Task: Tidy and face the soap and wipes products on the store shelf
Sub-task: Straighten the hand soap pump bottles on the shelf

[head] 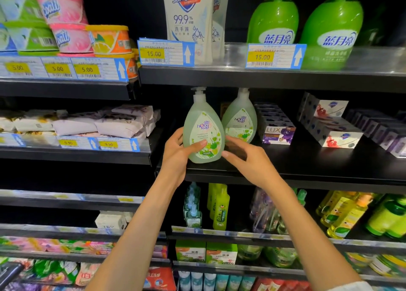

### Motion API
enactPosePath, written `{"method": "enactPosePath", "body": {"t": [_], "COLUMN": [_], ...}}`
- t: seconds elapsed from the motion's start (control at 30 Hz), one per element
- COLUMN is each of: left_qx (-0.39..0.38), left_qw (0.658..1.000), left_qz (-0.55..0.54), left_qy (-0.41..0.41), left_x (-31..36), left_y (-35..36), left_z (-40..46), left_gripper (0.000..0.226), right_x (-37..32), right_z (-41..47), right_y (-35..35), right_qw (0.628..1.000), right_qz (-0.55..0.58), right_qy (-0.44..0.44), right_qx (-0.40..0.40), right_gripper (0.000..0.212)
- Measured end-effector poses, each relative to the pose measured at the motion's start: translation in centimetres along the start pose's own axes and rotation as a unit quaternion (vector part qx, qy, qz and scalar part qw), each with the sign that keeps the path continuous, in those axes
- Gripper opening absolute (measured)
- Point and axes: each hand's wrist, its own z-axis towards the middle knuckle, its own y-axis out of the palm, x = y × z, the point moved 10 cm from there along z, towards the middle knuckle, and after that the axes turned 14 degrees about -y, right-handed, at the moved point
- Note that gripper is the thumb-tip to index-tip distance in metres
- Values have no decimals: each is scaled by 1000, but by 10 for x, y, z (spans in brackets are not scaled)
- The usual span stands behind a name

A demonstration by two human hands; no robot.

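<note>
A pale green pump bottle of hand soap (203, 125) stands at the front edge of the black middle shelf (307, 165), label facing me. My left hand (179, 153) grips its lower left side, thumb across the label. The fingertips of my right hand (246, 156) touch the bottle's lower right side. A second identical bottle (240, 119) stands just behind and to the right. Purple Lux soap boxes (276, 134) and white Safeguard soap boxes (334, 123) lie further right on the same shelf.
The shelf above carries a white Safeguard bottle (189, 15), green bottles (329, 29) and price tags (165, 52). Wrapped packs (105, 123) fill the left bay. Round air fresheners (66, 26) sit at upper left. Lower shelves hold several bottles (219, 209) and packets.
</note>
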Motion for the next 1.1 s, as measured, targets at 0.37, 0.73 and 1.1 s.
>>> {"method": "enactPosePath", "body": {"t": [0.37, 0.73, 1.1], "left_qx": [16, 49, 131], "left_qw": [997, 990, 981], "left_qz": [76, 135, 146], "left_qy": [-26, -14, 6], "left_x": [6, 11, 7], "left_y": [-18, -16, -23], "left_z": [40, 76, 107], "left_gripper": [58, 70, 72], "right_x": [18, 21, 26], "right_z": [-23, -24, -22], "right_y": [5, 4, 2], "right_qw": [951, 953, 962], "right_qz": [-240, -235, -207], "right_qy": [-4, 8, 8], "right_qx": [-193, -193, -176], "right_gripper": [89, 85, 86]}}
